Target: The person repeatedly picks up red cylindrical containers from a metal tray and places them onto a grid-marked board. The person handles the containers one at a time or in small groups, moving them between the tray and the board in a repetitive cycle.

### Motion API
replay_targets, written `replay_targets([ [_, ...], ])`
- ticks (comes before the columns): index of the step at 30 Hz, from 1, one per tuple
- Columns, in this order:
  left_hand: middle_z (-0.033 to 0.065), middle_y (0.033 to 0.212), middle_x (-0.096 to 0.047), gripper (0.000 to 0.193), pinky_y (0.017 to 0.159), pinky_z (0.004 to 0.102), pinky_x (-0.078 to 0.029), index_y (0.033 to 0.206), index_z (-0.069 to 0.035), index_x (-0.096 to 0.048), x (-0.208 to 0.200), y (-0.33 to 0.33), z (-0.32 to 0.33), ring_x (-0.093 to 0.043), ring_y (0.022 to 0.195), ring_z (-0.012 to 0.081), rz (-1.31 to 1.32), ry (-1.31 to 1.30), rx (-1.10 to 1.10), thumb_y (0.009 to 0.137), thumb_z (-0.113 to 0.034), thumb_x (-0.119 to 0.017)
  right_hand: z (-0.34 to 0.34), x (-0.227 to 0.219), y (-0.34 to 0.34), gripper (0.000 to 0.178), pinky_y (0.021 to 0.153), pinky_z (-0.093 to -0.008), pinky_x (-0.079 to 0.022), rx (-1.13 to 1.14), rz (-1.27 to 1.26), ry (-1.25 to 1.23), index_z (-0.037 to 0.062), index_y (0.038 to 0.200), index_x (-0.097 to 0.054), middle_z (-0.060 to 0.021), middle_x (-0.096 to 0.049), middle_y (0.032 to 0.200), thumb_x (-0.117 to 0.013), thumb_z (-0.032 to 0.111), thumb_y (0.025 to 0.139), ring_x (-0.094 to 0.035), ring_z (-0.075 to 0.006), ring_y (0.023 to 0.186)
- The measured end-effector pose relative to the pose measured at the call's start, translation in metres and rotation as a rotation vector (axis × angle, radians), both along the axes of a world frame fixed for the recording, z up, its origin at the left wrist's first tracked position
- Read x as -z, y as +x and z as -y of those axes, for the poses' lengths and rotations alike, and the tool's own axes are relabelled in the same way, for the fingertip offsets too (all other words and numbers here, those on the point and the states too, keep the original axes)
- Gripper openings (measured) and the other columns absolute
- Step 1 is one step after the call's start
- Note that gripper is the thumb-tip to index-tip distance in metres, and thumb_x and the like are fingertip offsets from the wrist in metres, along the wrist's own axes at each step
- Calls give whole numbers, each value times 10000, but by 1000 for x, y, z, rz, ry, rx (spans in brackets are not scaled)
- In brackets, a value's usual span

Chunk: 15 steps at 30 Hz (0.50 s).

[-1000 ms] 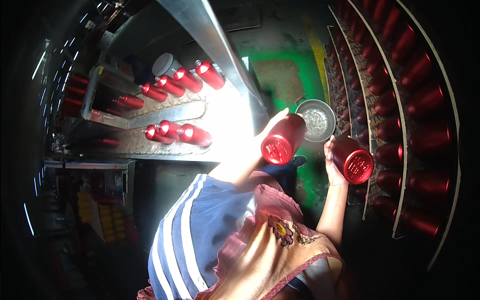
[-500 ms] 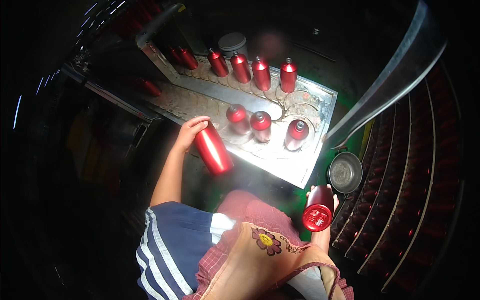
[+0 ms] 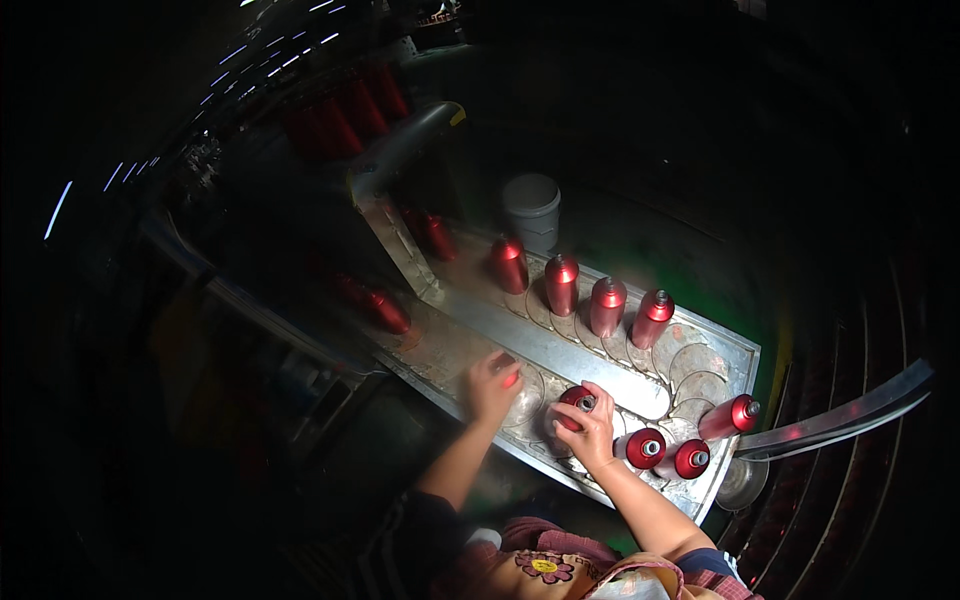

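Observation:
Red metal bottles stand on a flat-plate conveyor [image 3: 470,325] that loops round a bright metal centre strip. My right hand [image 3: 592,425] wraps the shoulder of a red bottle [image 3: 570,418] on the near lane, its neck showing between the fingers. To its left, my left hand [image 3: 488,388] closes round another red bottle [image 3: 512,380] over the same lane; motion blurs it and the hand hides most of it. Just right of my right hand are two bottles, one of them a red bottle [image 3: 645,448], with a tilted-looking red bottle [image 3: 730,417] at the conveyor's right end.
Several bottles, among them a red bottle [image 3: 562,285], line the far lane. A white bucket [image 3: 533,212] stands behind it. A curved metal guard [image 3: 840,420] and a metal pan [image 3: 742,485] are at the right, beside dark racks. Farther left, a metal frame [image 3: 400,245] spans the conveyor.
Both hands have moved from in front of the conveyor to its near lane, bringing their bottles along. The right hand's bottle has turned from base-toward-me to neck up. The view has shifted.

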<state>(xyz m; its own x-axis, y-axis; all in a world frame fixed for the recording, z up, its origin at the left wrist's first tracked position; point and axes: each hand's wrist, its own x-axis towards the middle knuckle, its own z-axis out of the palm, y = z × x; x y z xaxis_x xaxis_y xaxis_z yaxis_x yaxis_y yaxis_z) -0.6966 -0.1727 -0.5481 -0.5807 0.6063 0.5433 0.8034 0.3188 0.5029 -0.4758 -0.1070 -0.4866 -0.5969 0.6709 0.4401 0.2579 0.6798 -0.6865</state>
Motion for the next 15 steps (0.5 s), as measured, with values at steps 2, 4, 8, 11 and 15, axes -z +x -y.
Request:
replay_targets([
  [2,23,1271,-612,303,971,400,-460,996,-277,-779,-4,6,0,-547,1144,282,51,40,-4,702,-220,-826,-5,13,-15,381,1030,-473,-421,0,105,41,256,1006,-774,-185,-486,1336,-818,155,641,-443,-411,1240],
  [4,27,1290,-607,307,988,399,-451,1001,-278,-779,-9,11,-2,-548,1154,283,57,27,30,704,-213,-825,-6,21,-22,405,1049,-472,-411,21,170,44,268,1028,-767,-183,-473,1352,-813,140,647,-430,-413,1256],
  [8,49,1328,-594,300,999,394,-447,1013,-273,-778,-29,45,-5,-547,1177,290,61,-45,-11,730,-177,-806,5,10,9,477,1103,-482,-363,9,228,-44,279,1117,-752,-241,-365,1487,-808,106,676,-352,-434,1338],
  [11,72,1363,-574,286,1006,398,-446,1019,-255,-773,-58,107,2,-539,1197,296,-72,178,-48,752,-152,-785,12,-18,90,479,1132,-457,-329,-33,170,-59,255,1164,-747,-253,-340,1530,-784,66,724,-337,-417,1375],
  [15,106,1096,-670,208,841,311,-507,977,-71,-753,-91,247,8,-639,1006,241,413,369,363,802,29,-701,33,-40,252,333,976,-343,-482,-41,-78,-470,111,1120,-752,-119,-553,1324,-712,-15,814,-578,-247,1179],
])
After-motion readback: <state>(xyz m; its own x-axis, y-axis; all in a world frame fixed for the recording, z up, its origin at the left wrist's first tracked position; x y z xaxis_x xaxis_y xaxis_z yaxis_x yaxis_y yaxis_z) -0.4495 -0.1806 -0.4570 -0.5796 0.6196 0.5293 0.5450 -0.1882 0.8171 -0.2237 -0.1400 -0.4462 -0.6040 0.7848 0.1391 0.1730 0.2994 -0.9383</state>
